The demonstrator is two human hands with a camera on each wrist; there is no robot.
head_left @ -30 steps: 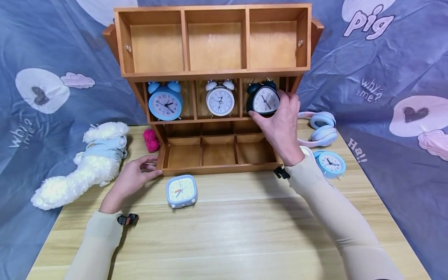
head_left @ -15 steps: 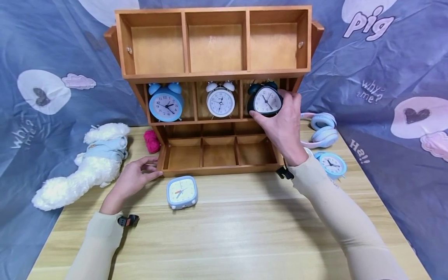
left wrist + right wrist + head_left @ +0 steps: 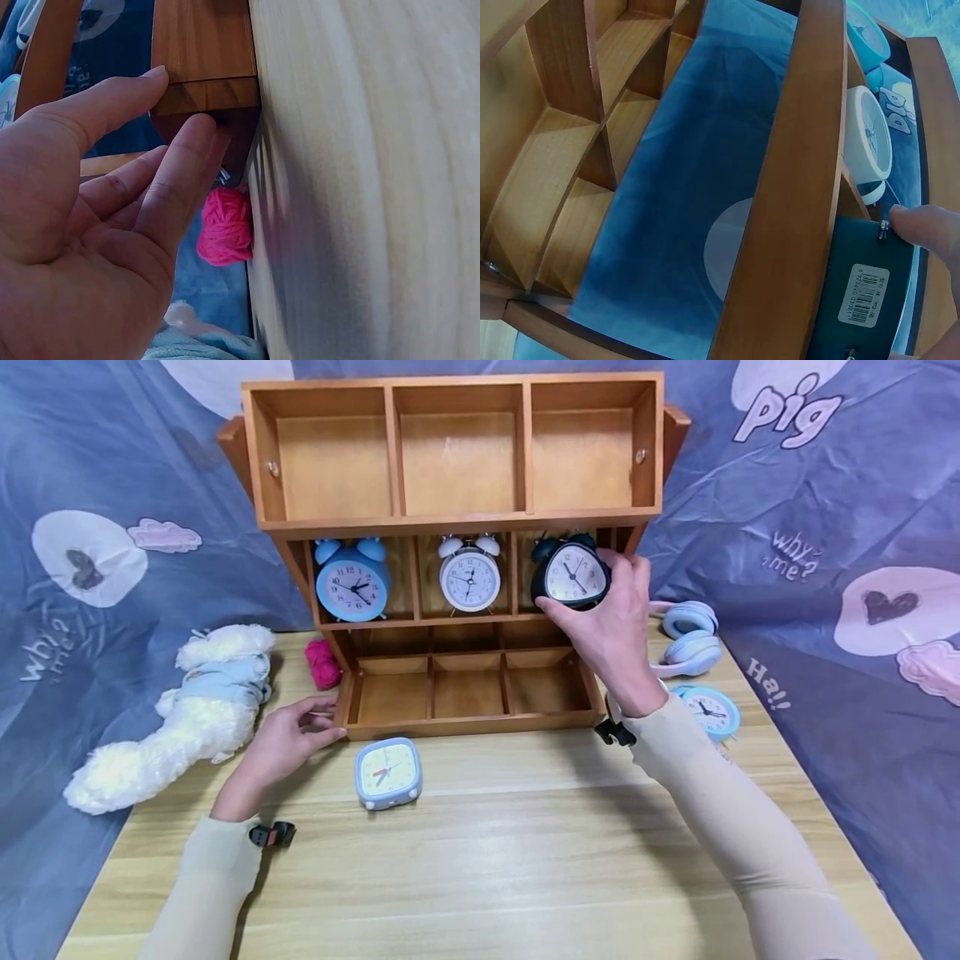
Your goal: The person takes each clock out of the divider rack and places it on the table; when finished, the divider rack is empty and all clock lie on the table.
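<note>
My right hand (image 3: 618,622) grips a dark green twin-bell alarm clock (image 3: 576,574) in the right compartment of the wooden shelf's middle tier. Its thumb is at the clock's lower left and its fingers at the right side. In the right wrist view, the clock's underside (image 3: 826,289) shows a barcode label, and the thumb (image 3: 922,225) presses by a metal foot. My left hand (image 3: 281,743) holds the lower left front corner of the wooden shelf (image 3: 480,724), thumb and index finger on either side of the corner (image 3: 206,94). A blue alarm clock (image 3: 353,585) and a white one (image 3: 470,578) occupy the neighbouring compartments.
A square blue clock (image 3: 388,772) lies before the shelf. Pink yarn (image 3: 323,664) and a white plush toy (image 3: 202,714) are on the left. Headphones (image 3: 692,639) and a light blue clock (image 3: 711,712) lie on the right, beside my right forearm.
My right hand and the dark green clock have shifted slightly to the right within the compartment. The left hand stays at the shelf corner.
</note>
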